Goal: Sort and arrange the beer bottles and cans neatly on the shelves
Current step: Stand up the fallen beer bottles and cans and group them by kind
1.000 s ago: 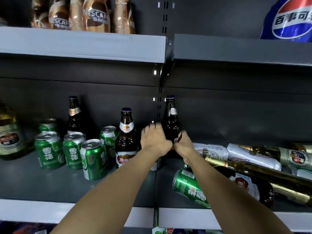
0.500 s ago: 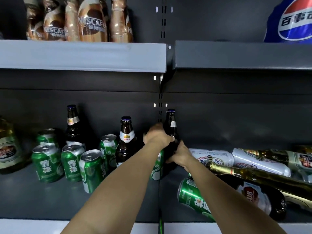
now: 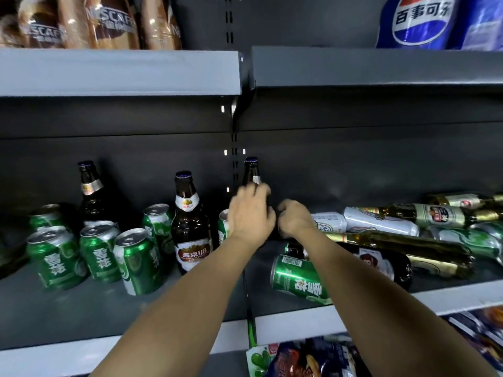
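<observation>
Gripping the upright bottle (image 3: pixel 251 171) at frame centre, both hands, left (image 3: pixel 251 216) and right (image 3: pixel 295 219), risk toppling the neighbouring can (image 3: pixel 223 227).

We see a dim scene; the dark back panel (image 3: pixel 353 164) takes little light, which seems to come from above and in front. The can tops (image 3: pixel 130 238) and the gold foil bottle (image 3: pixel 394 240) give small bright reflections. The left hand (image 3: pixel 251 213) is blurred by motion, and the coffee bottles (image 3: pixel 109 20) look soft. Shelf edges (image 3: pixel 117 73) bend near the borders, a wide-angle distortion.
</observation>
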{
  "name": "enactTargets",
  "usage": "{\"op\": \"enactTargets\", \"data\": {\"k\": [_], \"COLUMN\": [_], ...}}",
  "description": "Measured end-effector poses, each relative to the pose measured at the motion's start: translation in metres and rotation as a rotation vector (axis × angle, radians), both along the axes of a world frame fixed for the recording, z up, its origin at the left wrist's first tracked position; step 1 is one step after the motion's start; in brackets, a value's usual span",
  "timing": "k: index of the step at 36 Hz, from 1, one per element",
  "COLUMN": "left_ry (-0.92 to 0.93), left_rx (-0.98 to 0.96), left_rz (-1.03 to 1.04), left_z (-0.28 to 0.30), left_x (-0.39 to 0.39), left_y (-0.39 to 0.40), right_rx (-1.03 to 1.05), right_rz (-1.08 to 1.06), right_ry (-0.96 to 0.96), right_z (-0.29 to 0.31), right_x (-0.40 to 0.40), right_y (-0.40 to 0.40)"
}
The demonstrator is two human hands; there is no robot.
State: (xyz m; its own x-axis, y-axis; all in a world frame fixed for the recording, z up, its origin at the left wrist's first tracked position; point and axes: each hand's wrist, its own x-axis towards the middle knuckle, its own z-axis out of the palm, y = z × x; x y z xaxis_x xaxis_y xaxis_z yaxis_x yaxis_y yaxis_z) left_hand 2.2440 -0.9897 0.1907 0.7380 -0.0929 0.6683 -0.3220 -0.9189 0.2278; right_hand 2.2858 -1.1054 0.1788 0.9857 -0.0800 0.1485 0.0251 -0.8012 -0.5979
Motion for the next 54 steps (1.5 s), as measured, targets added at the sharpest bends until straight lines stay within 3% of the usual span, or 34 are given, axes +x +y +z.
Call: {"op": "enactTargets", "data": {"k": [2, 5, 10, 14, 19, 24, 30, 34, 43, 51, 54], "left_ry": [0.172, 0.506, 0.745, 0.779, 0.581, 0.470, 0.381, 0.271, 0.244, 0.270, 0.103], "left_rx": [0.059, 0.096, 0.242, 0.476, 0.550, 0.272, -0.621, -0.992, -0.904, -0.878, -0.803], "left_rz": [-0.173, -0.255, -0.260, -0.217, -0.099, 0.036, 0.225, 0.345, 0.525, 0.429, 0.436], "left_z": [-0.005, -0.011, -0.016, -0.025, -0.035, -0.041, -0.049, -0.056, -0.061, -0.067, -0.066], "left_x": [-0.012, -0.028, -0.055, -0.070, -0.076, -0.086, -0.094, -0.094, -0.099, -0.100, -0.104], "left_y": [-0.008, -0.020, -0.040, -0.057, -0.064, -0.052, -0.030, -0.011, 0.036, 0.039, 0.033], "right_rx": [-0.026, -0.038, -0.076, -0.231, -0.514, -0.604, -0.702, -0.761, -0.644, -0.019, 0.095], "right_rz": [-0.046, -0.098, -0.132, -0.097, -0.006, 0.084, 0.153, 0.170, 0.092, 0.016, 0.016], "right_ry": [-0.008, -0.028, -0.084, -0.088, -0.162, -0.111, -0.029, -0.011, -0.104, -0.299, -0.310], "right_z": [0.001, 0.003, 0.003, -0.004, -0.016, -0.025, -0.030, -0.030, -0.030, -0.003, -0.004], "right_x": [-0.008, -0.023, -0.047, -0.064, -0.079, -0.085, -0.094, -0.092, -0.092, -0.093, -0.095], "right_y": [-0.012, -0.030, -0.060, -0.076, -0.094, -0.114, -0.122, -0.122, -0.115, -0.082, -0.061]}}
